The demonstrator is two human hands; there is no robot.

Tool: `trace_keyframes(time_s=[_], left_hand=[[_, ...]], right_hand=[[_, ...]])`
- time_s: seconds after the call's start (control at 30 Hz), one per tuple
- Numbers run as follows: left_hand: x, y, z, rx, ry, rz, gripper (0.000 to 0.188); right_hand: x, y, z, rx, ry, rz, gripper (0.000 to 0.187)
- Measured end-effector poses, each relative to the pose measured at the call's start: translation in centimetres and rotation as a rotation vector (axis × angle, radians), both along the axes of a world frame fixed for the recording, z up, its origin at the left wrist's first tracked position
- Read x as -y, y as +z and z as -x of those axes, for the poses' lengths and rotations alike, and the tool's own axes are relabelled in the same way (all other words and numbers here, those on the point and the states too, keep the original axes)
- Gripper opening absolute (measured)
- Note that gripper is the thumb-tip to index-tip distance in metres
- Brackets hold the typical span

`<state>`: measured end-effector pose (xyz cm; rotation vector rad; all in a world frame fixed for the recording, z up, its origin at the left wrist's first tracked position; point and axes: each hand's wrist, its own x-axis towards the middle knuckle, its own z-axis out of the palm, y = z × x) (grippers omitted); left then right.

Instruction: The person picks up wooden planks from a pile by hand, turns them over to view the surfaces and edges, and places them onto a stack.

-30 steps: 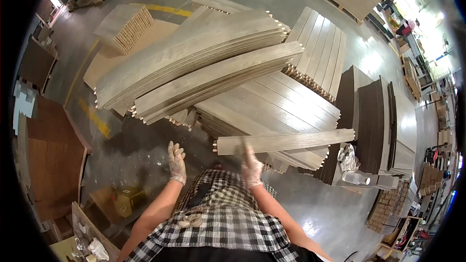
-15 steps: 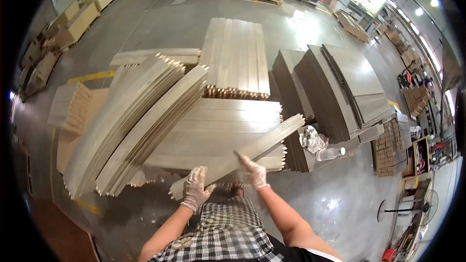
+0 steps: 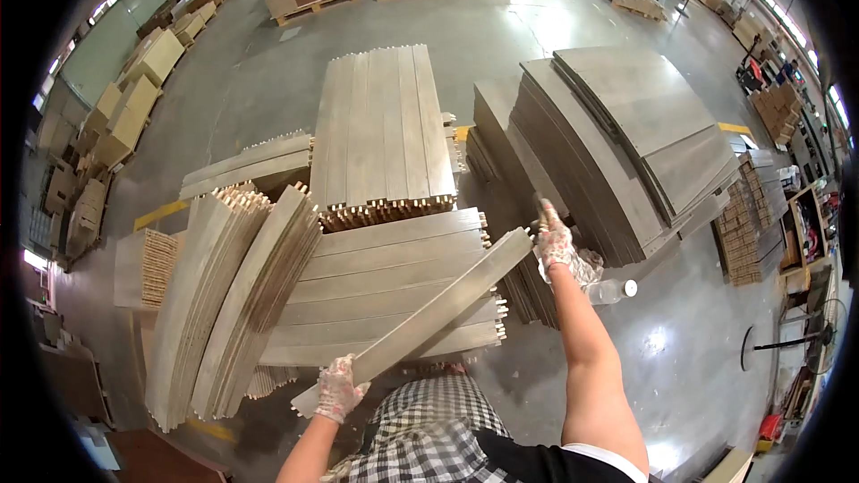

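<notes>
A long grey-brown board [image 3: 434, 313] with small pegs at its ends slants over a flat stack of similar boards [image 3: 376, 291]. My gloved left hand [image 3: 338, 389] grips the board's near left end, fingers over its edge. Just past the board's far right end is my gloved right hand [image 3: 556, 237], its fingers closed. A short, thin dark thing sticks up from them, too small to name. Crumpled clear plastic [image 3: 586, 266] and a clear bottle with a white cap [image 3: 612, 292] are close to the right wrist.
Two leaning rows of boards [image 3: 201, 304] stand at left. A taller stack of pegged boards [image 3: 380, 130] is behind. Large panels [image 3: 640, 116] are piled at right. A stand fan [image 3: 796, 340] is at far right. Cartons [image 3: 134, 116] line the left wall.
My right hand has moved from the board's middle out to its far right end. My left hand has shifted slightly left and nearer, onto the near end. The view has also shifted.
</notes>
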<state>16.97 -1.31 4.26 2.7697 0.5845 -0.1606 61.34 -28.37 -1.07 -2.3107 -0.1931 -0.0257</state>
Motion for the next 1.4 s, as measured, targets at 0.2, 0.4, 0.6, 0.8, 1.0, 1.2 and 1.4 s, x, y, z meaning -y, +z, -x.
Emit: trace_keyframes(time_s=[0.2, 0.4, 0.6, 0.8, 1.0, 1.2, 1.4], left_hand=[[0.2, 1.2, -0.4, -0.108, -0.153, -0.174, 0.064], [3.2, -1.1, -2.0, 0.053, -0.15, -0.297, 0.071], [2.5, -4.0, -2.0, 0.1, -0.048, -0.158, 0.084], [3.3, -4.0, -1.5, 0.12, -0.009, -0.078, 0.084], [2.7, -2.9, -1.6, 0.123, 0.029, 0.078, 0.079], [2.6, -4.1, -0.7, 0.176, -0.025, -0.008, 0.077], [1.9, -3.7, -0.5, 0.202, -0.005, 0.074, 0.075]], right_hand=[[0.2, 0.7, 0.7, -0.432, 0.049, -0.806, 0.042], [2.5, 0.9, 1.8, -0.161, 0.037, -0.369, 0.04], [0.6, -0.7, 10.5, 0.246, 0.257, -0.126, 0.035], [-3.7, 0.9, 15.2, 0.055, 0.625, 0.123, 0.064], [2.6, 1.2, 2.0, 0.114, 0.046, 0.218, 0.032], [1.8, -3.3, 13.2, 0.101, 0.475, -0.219, 0.064], [-2.1, 4.0, 7.6, -0.349, 0.238, 0.628, 0.053]])
